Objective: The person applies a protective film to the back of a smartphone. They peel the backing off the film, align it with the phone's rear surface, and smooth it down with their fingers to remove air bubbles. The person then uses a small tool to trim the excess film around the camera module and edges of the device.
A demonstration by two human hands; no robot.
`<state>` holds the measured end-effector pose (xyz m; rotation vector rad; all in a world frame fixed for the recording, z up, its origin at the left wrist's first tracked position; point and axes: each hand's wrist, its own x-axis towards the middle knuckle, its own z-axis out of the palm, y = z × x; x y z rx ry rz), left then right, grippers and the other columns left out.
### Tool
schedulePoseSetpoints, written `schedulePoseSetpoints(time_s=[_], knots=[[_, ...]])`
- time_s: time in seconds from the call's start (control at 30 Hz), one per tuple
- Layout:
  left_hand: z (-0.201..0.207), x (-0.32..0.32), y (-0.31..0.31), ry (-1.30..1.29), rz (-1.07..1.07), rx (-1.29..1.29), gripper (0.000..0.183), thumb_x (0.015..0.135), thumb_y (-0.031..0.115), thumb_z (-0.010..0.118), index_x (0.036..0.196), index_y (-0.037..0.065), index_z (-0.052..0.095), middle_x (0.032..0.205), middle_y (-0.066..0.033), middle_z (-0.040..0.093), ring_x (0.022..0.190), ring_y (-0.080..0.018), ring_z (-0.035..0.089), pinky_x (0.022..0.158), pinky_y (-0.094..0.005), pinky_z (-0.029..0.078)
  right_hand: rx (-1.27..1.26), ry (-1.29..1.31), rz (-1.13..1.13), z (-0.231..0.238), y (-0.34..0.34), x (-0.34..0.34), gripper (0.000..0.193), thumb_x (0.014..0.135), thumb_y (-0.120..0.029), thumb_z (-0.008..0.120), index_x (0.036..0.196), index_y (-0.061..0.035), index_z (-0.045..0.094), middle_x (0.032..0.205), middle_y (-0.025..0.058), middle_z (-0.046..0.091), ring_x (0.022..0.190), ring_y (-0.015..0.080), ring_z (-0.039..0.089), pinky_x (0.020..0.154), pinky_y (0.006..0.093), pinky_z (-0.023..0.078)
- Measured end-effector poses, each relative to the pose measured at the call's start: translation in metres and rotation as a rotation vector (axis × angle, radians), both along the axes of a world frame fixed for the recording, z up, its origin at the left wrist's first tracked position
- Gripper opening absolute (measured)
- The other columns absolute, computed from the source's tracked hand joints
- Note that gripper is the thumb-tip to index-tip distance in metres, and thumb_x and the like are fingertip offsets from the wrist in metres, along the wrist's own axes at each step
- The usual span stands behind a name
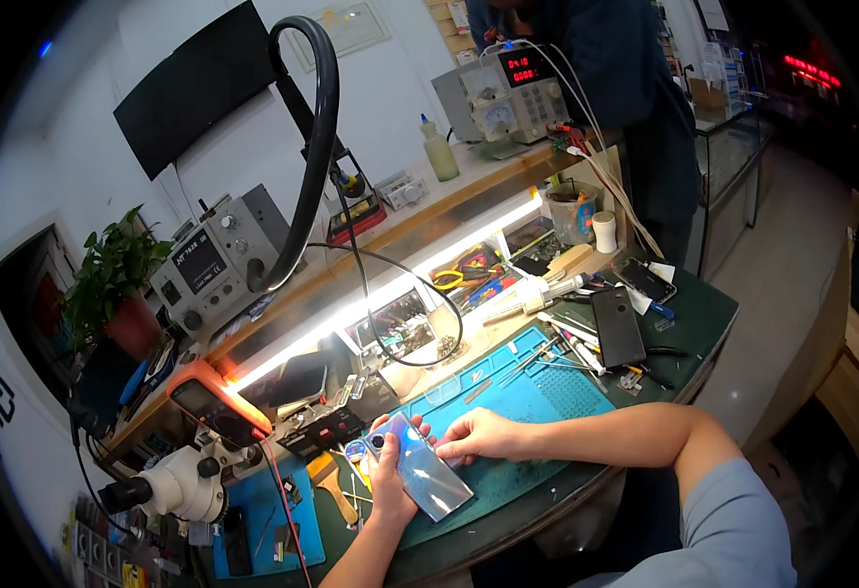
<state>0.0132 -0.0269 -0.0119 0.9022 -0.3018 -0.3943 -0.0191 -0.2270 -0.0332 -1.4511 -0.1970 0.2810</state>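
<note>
My left hand (390,490) is wrapped round a smartphone (433,472) with a shiny silver-blue back, its back turned up and its camera end away from me. The thumb lies along the phone's left side, and fingertips show past its far edge. At the phone's right edge, my right hand (483,437) is closed in a pinch. Whatever sits between those fingertips, if anything, is too small to make out. Both hands are above the near edge of a blue repair mat (532,416). A wooden-handled brush (334,495) lies left of my left hand.
A microscope (180,490) and an orange multimeter (216,407) stand on the left. Tweezers, screwdrivers and a black phone (618,326) lie at the right. A black hose (327,108) arches overhead. Beyond the shelf, a person (635,118) stands near a power supply (508,95).
</note>
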Motion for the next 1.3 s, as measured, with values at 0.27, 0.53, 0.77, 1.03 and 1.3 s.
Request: schedulePoseSetpoints(time_s=[0.27,0.53,0.77,1.03,1.3], knots=[[-0.003,0.002,-0.001,0.002,-0.01,-0.013,0.05,0.099,0.025,0.063,0.139,0.014,0.035,0.128,-0.0201,0.058,0.115,-0.0324,0.061,0.097,-0.0503,0.053,-0.007,0.015,0.011,-0.001,-0.001,0.001,0.031,0.091,-0.028,0.075,0.107,-0.0013,0.072,0.091,0.0038,0.071,0.079,0.008,0.063,0.072,0.0233,0.052],[0.0,-0.001,-0.001,-0.026,-0.005,0.047,0.045,0.1,0.026,0.06,0.139,0.019,0.038,0.129,-0.0167,0.058,0.116,-0.0295,0.06,0.1,-0.0481,0.051,-0.019,0.015,0.009,-0.002,-0.001,0.001,0.033,0.091,-0.03,0.076,0.107,-0.0017,0.072,0.091,0.0036,0.071,0.079,0.0078,0.062,0.071,0.023,0.051],[0.0,0.001,0.001,-0.031,0.011,0.033,0.045,0.099,0.023,0.062,0.137,0.016,0.039,0.129,-0.019,0.059,0.116,-0.0315,0.061,0.099,-0.05,0.052,-0.01,-0.014,0.042,0.004,-0.001,-0.001,0.034,0.092,-0.031,0.074,0.109,-0.0015,0.071,0.09,0.0026,0.07,0.079,0.0076,0.062,0.071,0.0234,0.051],[0.007,0.004,-0.001,-0.099,0.041,0.027,0.034,0.098,0.01,0.062,0.127,0.012,0.046,0.125,-0.0185,0.062,0.107,-0.029,0.066,0.089,-0.0468,0.059,-0.047,-0.069,0.04,0.006,-0.002,0.002,0.026,0.093,-0.023,0.074,0.101,0.0009,0.072,0.085,0.0029,0.069,0.074,0.0069,0.059,0.066,0.0238,0.05],[0.001,0.007,-0.001,-0.112,0.108,-0.004,0.035,0.097,0.007,0.063,0.128,0.012,0.047,0.125,-0.018,0.063,0.107,-0.0282,0.066,0.089,-0.0465,0.06,0.066,-0.033,-0.035,-0.002,0.007,-0.001,0.021,0.095,-0.018,0.071,0.103,0.0019,0.071,0.087,0.0019,0.068,0.076,0.0068,0.059,0.068,0.0238,0.048]])
